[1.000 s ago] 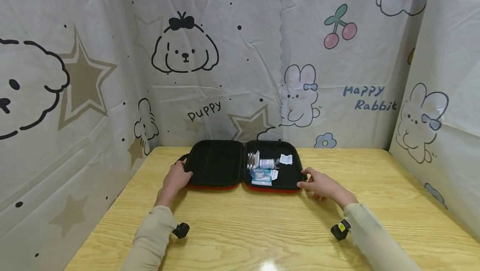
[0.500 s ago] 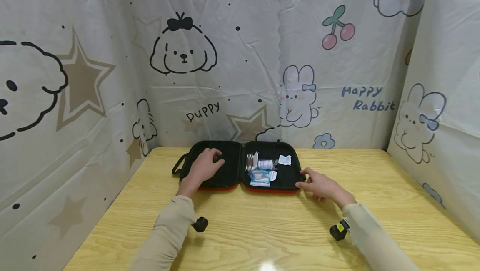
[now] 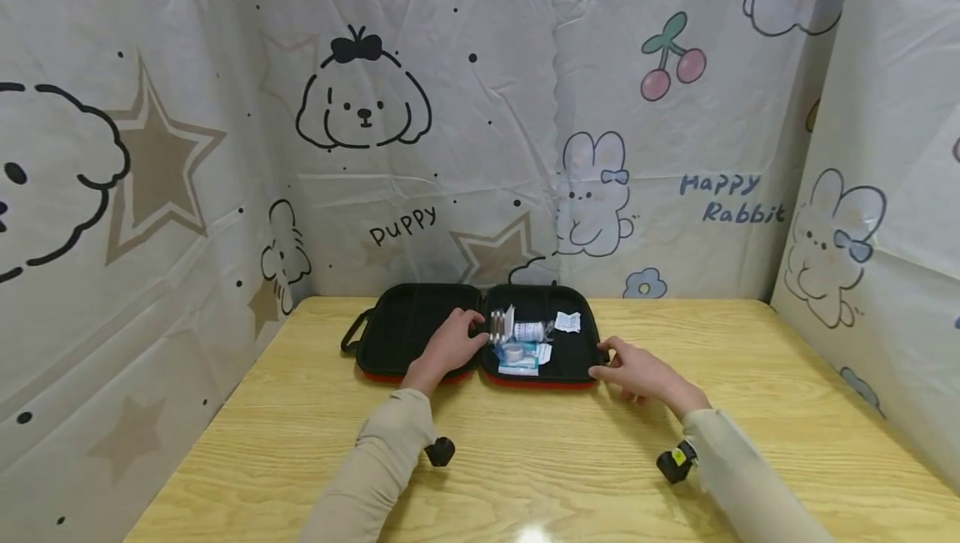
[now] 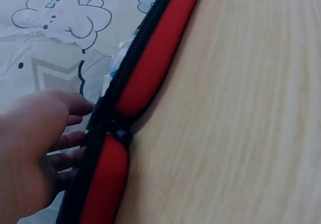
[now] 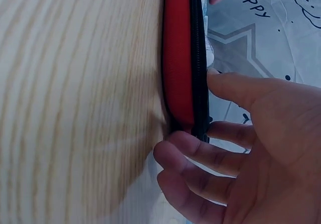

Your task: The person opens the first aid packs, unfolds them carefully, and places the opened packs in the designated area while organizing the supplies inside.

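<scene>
- A printed cloth (image 3: 480,130) hangs on the far, left and right sides.
- The wooden table (image 3: 555,443) spreads before it.
- The black-and-red case (image 3: 408,322) lies unfolded at the table's far side, its carrying loop (image 3: 354,333) pointing left.
- The right hand (image 3: 643,369) grips the case's right edge, thumb at the near corner.
- The left hand (image 3: 453,341), loosely bent and released, is over the case's middle seam; whether its fingertips touch anything there, I cannot tell.
- In the right half, blue-and-white packets (image 3: 519,368) lie near, a white bottle (image 3: 529,332) behind them.
- A white packet (image 3: 567,322) sits farther right.
- A small striped pack (image 3: 497,328) is just beside the left fingertips.
</scene>
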{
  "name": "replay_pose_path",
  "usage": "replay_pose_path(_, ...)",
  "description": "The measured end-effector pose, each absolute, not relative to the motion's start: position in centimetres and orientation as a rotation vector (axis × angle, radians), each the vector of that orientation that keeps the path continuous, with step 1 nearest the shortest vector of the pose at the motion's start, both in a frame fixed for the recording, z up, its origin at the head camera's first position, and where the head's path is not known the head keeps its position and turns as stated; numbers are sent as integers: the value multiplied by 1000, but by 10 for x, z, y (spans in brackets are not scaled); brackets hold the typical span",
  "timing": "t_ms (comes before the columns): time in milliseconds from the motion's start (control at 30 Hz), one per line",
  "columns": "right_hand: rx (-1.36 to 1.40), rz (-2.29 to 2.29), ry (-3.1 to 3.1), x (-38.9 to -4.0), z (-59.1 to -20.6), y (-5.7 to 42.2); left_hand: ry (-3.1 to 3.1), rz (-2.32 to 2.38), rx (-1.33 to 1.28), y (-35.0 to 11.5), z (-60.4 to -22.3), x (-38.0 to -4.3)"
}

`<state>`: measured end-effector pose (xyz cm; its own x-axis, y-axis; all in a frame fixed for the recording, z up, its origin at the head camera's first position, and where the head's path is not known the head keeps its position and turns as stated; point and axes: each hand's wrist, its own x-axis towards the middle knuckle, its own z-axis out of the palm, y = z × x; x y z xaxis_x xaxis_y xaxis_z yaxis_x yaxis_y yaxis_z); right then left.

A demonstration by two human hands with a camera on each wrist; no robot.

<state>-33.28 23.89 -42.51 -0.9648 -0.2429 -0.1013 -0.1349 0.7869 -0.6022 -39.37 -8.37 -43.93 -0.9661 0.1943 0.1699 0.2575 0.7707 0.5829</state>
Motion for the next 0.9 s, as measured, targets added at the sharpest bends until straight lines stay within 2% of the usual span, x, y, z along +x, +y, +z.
replay_pose_path(267, -520, -801, 3074, -340, -422, 227, -2840, -1031, -346, -78, -442, -393)
replay_pose_path(600, -353, -646, 3077, -353, -433, 223, -2850, -995, -504, -69, -442, -386)
replay_pose_path(900, -386, -580, 3074, -356, -444, 227, -2894, -833, -451, -64, -431, -382)
